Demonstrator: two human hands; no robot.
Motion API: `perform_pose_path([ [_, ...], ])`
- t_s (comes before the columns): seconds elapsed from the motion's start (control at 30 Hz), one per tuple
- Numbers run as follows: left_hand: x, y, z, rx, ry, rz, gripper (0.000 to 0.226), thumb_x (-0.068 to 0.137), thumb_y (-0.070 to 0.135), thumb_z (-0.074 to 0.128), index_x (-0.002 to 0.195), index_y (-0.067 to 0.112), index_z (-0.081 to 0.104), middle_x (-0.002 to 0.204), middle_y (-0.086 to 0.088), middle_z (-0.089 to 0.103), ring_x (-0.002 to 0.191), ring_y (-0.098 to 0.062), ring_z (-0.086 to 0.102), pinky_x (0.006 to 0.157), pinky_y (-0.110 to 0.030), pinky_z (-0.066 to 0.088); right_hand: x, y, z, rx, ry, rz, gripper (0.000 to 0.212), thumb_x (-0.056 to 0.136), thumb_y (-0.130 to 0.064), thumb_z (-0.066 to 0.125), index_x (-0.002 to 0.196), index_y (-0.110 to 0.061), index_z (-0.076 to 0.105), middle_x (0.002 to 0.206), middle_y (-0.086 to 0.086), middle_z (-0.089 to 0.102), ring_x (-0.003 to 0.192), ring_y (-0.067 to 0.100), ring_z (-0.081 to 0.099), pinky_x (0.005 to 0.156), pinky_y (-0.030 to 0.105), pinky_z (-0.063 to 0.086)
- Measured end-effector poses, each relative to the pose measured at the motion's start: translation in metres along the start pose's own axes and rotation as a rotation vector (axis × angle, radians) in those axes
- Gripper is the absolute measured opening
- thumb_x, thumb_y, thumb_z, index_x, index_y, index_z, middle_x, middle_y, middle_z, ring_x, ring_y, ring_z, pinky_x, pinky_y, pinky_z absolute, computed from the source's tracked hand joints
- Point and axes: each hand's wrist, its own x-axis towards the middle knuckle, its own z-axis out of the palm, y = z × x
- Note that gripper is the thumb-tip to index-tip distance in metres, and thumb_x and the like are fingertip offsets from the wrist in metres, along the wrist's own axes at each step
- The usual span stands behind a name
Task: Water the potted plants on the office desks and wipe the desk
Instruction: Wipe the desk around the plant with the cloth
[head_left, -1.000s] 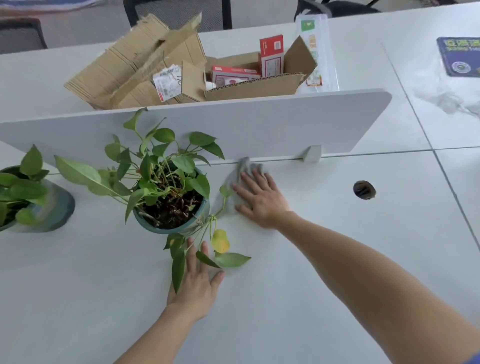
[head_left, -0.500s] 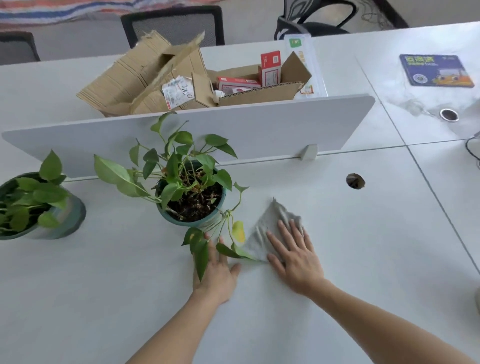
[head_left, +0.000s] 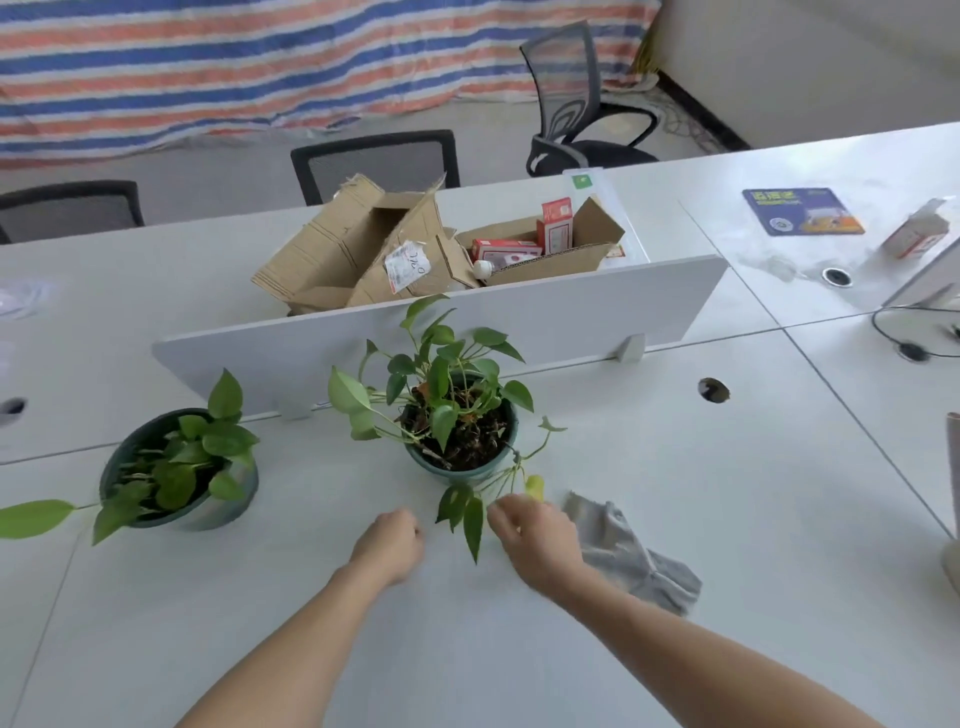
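Both of the person's bare forearms reach out over the pale grey worktop (head_left: 753, 499), and the hands sit just in front of the middle potted plant (head_left: 460, 415). The left hand (head_left: 390, 545) rests knuckles-up on the surface with its fingers curled under into a loose fist, and nothing shows inside it. The right hand (head_left: 537, 543) is blurred. Its fingers bend toward the dangling green leaves (head_left: 470, 514) that trail over the pot's front rim, and a yellowing leaf (head_left: 535, 487) hangs just above its knuckles. I cannot tell whether it pinches a leaf or only hovers beside them.

The grey cloth (head_left: 636, 564) lies crumpled on the worktop just to the right of that hand, with one edge tucked under the wrist and no fingers on it. The plant stands upright in a teal pot with dark soil showing. A second potted plant (head_left: 179, 467) stands well to the left in a darker pot, with one long leaf stretching off toward the left edge.

Behind both pots runs a low white divider panel (head_left: 571, 317). Beyond it sit opened cardboard boxes (head_left: 358, 249), one of them holding red cartons (head_left: 556, 226). A blue mat (head_left: 802, 210) lies far right.
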Motion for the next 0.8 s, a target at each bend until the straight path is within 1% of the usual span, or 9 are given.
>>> perform_pose_path([
  [0.03,0.007,-0.009,-0.007,-0.091,0.021,-0.043,0.026,0.091,0.015,0.046,0.068,0.007,0.056,0.076,-0.012,0.059,0.081,-0.032,0.06,0.064,-0.031,0.043,0.01,-0.02,-0.002,0.21,-0.086,0.144,0.036,0.1,-0.039,0.047,0.083,-0.013,0.066,0.079,0.002,0.07,0.074,0.022,0.067,0.066,0.038,0.055],
  [0.1,0.016,-0.018,-0.025,-0.348,0.071,-0.116,0.022,0.089,0.012,0.047,0.076,0.004,0.063,0.086,-0.02,0.067,0.078,-0.031,0.063,0.063,-0.029,0.045,0.029,-0.045,-0.004,0.564,-0.147,0.406,0.036,0.102,-0.039,0.048,0.093,-0.01,0.068,0.082,0.001,0.072,0.07,0.016,0.07,0.054,0.03,0.051],
  [0.2,0.018,-0.02,-0.051,-0.595,0.132,-0.156,0.02,0.093,0.012,0.049,0.089,0.005,0.067,0.085,-0.015,0.067,0.073,-0.027,0.062,0.061,-0.028,0.046,0.045,-0.052,-0.002,0.803,-0.076,0.626,0.031,0.101,-0.031,0.054,0.091,-0.007,0.069,0.086,0.005,0.075,0.067,0.015,0.068,0.044,0.021,0.039],
  [0.27,0.021,-0.019,-0.06,-0.674,0.128,-0.16,0.018,0.095,0.014,0.05,0.094,0.007,0.067,0.087,-0.014,0.066,0.073,-0.027,0.062,0.061,-0.028,0.047,0.048,-0.046,-0.002,0.81,-0.043,0.637,0.025,0.101,-0.025,0.054,0.089,-0.008,0.068,0.089,0.007,0.075,0.068,0.015,0.068,0.046,0.02,0.04],
  [0.4,0.024,-0.011,-0.068,-0.851,0.097,-0.172,0.018,0.096,0.015,0.051,0.103,0.005,0.064,0.09,-0.013,0.067,0.077,-0.026,0.064,0.067,-0.033,0.052,0.052,-0.029,-0.019,0.78,0.021,0.644,0.02,0.101,-0.018,0.055,0.095,-0.003,0.066,0.085,0.01,0.073,0.073,0.022,0.074,0.054,0.025,0.054],
  [0.47,0.021,0.002,-0.065,-0.965,0.046,-0.143,0.017,0.099,0.013,0.047,0.103,0.007,0.062,0.097,-0.013,0.067,0.086,-0.028,0.064,0.071,-0.036,0.054,0.057,-0.016,-0.03,0.755,0.043,0.639,0.019,0.1,-0.017,0.058,0.093,-0.003,0.066,0.088,0.014,0.073,0.078,0.027,0.076,0.065,0.032,0.062],
  [0.57,0.014,0.031,-0.055,-1.076,-0.052,-0.021,0.023,0.103,0.015,0.041,0.098,0.015,0.063,0.1,-0.01,0.068,0.092,-0.027,0.065,0.082,-0.043,0.054,0.063,0.008,-0.051,0.71,0.068,0.625,0.021,0.099,-0.019,0.061,0.092,0.0,0.066,0.09,0.02,0.073,0.071,0.027,0.073,0.077,0.043,0.063],
  [0.7,0.015,0.072,-0.035,-1.14,-0.088,0.041,0.018,0.102,0.014,0.045,0.103,0.013,0.063,0.098,-0.011,0.068,0.088,-0.024,0.064,0.086,-0.045,0.053,0.075,0.049,-0.08,0.674,0.127,0.6,0.027,0.097,-0.022,0.064,0.093,0.004,0.066,0.089,0.02,0.074,0.065,0.025,0.069,0.074,0.044,0.062],
  [0.8,0.019,0.106,-0.02,-1.124,-0.172,0.11,0.021,0.101,0.013,0.049,0.119,0.008,0.058,0.116,-0.018,0.066,0.093,-0.024,0.064,0.079,-0.04,0.054,0.085,0.082,-0.105,0.659,0.182,0.607,0.03,0.095,-0.025,0.065,0.086,0.004,0.063,0.084,0.019,0.072,0.06,0.026,0.066,0.07,0.044,0.06],
])
